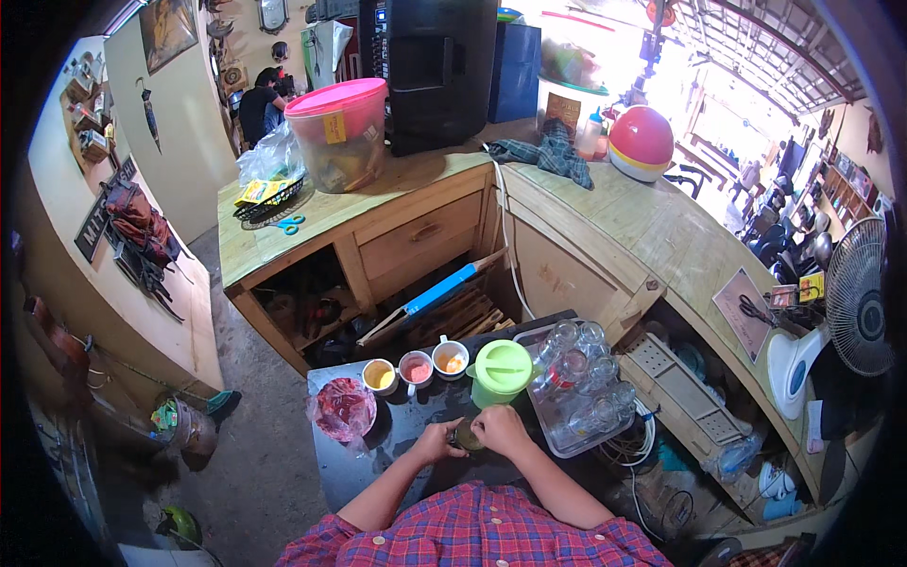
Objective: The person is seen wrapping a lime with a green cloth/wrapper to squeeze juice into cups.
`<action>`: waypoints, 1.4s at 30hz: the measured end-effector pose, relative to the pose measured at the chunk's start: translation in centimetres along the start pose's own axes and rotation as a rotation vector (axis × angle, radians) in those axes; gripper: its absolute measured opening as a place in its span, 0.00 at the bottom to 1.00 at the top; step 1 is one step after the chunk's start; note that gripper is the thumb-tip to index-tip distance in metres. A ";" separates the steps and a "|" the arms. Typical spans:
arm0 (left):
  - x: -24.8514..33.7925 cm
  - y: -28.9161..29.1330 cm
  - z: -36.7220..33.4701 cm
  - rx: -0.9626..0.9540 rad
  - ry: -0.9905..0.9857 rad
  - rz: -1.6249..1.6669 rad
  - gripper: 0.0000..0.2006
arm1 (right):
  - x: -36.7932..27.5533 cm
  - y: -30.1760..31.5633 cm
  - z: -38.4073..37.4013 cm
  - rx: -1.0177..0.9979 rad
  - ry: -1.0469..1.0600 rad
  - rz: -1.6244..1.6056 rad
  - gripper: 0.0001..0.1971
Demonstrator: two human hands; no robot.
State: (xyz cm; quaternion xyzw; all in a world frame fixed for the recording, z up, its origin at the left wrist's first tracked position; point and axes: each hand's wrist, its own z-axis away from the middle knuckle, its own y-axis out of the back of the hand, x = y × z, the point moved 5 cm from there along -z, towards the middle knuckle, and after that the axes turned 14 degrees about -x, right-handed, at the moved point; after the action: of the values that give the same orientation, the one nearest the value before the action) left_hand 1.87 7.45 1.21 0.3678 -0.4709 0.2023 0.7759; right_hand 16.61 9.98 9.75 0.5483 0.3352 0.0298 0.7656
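Note:
Just in front of my body, my left hand [441,440] is wrapped round a small glass vessel [467,436] that looks brownish-green. The fingers of my right hand [499,430] close on its other side near the top; its contents are too small to make out. Right behind my hands stands a light-green lidded pitcher [501,370]. In a row to its left are a cup with orange contents [451,358], a cup with pink contents [416,369] and a cup with yellow contents [380,377]. Several clear glasses [571,368] sit in a plastic tray [567,446] on the right.
A plastic-lined bowl with red contents [344,410] stands at the left of the dark table [333,475]. Behind runs a wooden counter [416,189] with a pink-lidded bucket [337,132] and blue scissors [287,225]. White cables [635,463] hang at the right. A person [260,109] sits far back.

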 end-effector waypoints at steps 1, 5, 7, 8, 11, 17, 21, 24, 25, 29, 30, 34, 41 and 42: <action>0.3 0.2 0.1 0.010 -0.005 -0.001 0.41 | 0.1 0.0 -0.1 0.001 -0.002 0.000 0.08; 0.9 0.3 0.3 -0.009 -0.011 0.009 0.41 | -0.7 0.8 0.1 0.132 0.113 -0.016 0.08; 0.8 0.3 0.2 -0.011 -0.053 0.056 0.41 | -0.5 0.6 0.1 0.101 0.040 0.076 0.07; 0.9 0.3 0.2 -0.013 -0.054 0.056 0.41 | -0.2 0.4 0.0 0.073 0.048 -0.036 0.07; 0.9 0.2 0.2 -0.033 -0.032 0.064 0.41 | -0.5 0.7 0.2 0.123 0.077 -0.063 0.07; 0.3 0.2 -0.1 -0.003 -0.049 0.002 0.42 | -0.4 0.6 0.1 0.081 0.018 -0.059 0.07; -0.7 -0.1 -0.3 -0.021 -0.047 0.007 0.42 | -0.7 0.8 0.1 0.026 -0.057 0.087 0.06; -0.6 0.0 -0.4 -0.015 -0.056 -0.013 0.42 | 0.1 0.5 0.1 0.090 0.024 -0.140 0.06; -0.5 0.0 -0.3 -0.023 -0.052 0.017 0.43 | -0.2 0.8 0.1 0.089 0.025 -0.140 0.06; 0.2 0.3 -0.1 -0.012 -0.045 0.001 0.43 | -0.3 0.9 0.1 0.017 -0.064 -0.031 0.06; 0.4 0.3 -0.1 -0.023 -0.033 0.001 0.43 | 0.0 0.5 0.0 -0.047 -0.094 -0.119 0.06; 0.2 0.2 0.0 -0.017 -0.046 -0.006 0.42 | -0.7 1.4 0.2 0.168 0.029 -0.047 0.06; 0.1 0.1 -0.1 -0.039 -0.022 0.004 0.43 | -0.6 1.0 0.0 0.052 -0.029 -0.023 0.09; 0.1 0.2 0.0 -0.018 -0.032 -0.002 0.43 | -0.8 1.1 -0.1 0.040 -0.059 0.086 0.09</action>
State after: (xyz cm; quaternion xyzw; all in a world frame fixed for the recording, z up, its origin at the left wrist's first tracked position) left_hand 1.81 7.57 1.34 0.3643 -0.4847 0.1913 0.7719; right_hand 16.31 10.12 11.02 0.5781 0.2891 0.0395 0.7620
